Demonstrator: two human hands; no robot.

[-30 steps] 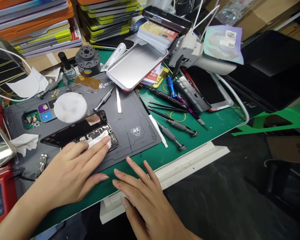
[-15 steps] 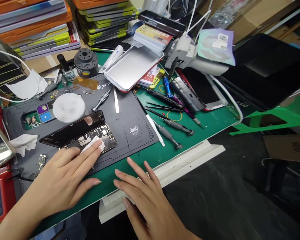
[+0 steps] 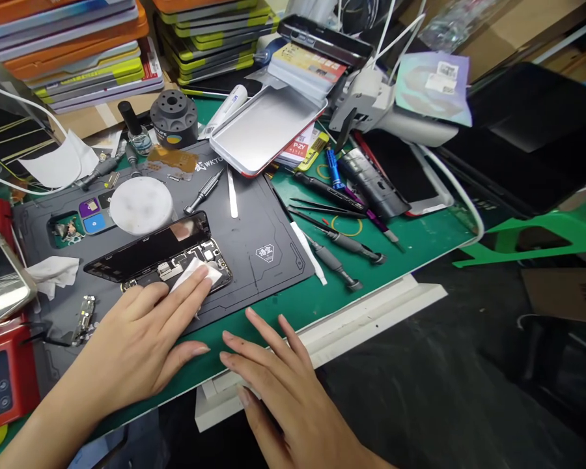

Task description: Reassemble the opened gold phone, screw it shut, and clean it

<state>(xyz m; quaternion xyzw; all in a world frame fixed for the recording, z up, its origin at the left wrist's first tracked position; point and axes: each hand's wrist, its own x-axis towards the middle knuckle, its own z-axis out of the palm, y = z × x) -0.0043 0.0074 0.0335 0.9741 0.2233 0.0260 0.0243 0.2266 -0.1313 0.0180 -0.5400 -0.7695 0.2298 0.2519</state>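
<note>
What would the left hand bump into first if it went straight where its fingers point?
The left hand is touching the white wipe, so next in line is probably the end of the open phone, though depth is hard to judge.

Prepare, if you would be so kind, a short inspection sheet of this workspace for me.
Surface: grey mat on a green bench top.
Things being handled: white wipe over the exposed inside of an opened phone, its screen tilted up.
Clutter: screwdrivers on and beside the mat; black tweezers on the green; white round disc behind the phone.
Hands: left hand extended, touching the wipe; right hand open, holding nothing, by the near edge.
Cables: white cables at both sides.
Surroundings: stacked orange and yellow-edged cases behind; green plastic piece at right.
</note>
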